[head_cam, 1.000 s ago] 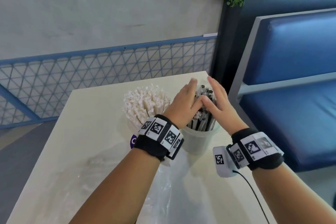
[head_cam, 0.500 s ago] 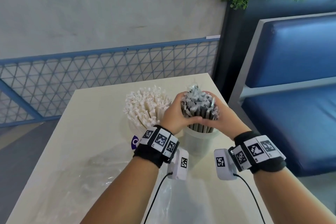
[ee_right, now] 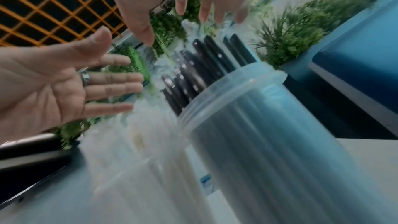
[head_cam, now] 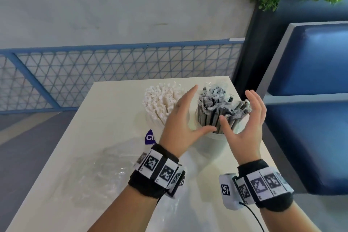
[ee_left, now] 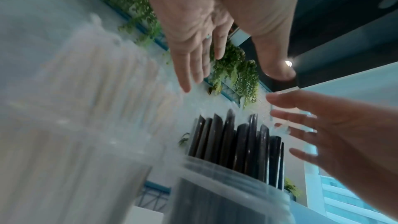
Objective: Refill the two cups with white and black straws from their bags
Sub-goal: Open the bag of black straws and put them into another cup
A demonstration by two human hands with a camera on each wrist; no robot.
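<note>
Both hands hang spread and empty on either side of the black straws [head_cam: 220, 111], palms turned toward each other: the left hand [head_cam: 180, 118] has straight fingers and a thumb reaching under the bundle, the right hand [head_cam: 246, 120] has loosely bent fingers just beside the straws' far edge. Neither clasps anything. Cupped like this, they look set to gather or square the fanned bundle, or to catch it if it tips; that is a guess from the pose.

Nearest, under and just left of the left wrist, crumpled clear plastic [head_cam: 105, 171] lies flat on the table [head_cam: 113, 103]; it looks like one or both bags with nothing left inside, and I cannot separate them to count.

Between the palms stands one clear cup [head_cam: 216, 143], packed with black straws too many to count, their wrapped tips flaring toward the right hand. Left of the left hand, touching or nearly touching it, one more cup [ee_right: 150, 185] holds the white straws [head_cam: 162, 100], also a dense bunch fanning outward. Two cups, two hands, two bunches. Both cups look full, so the refill seems all but done
</note>
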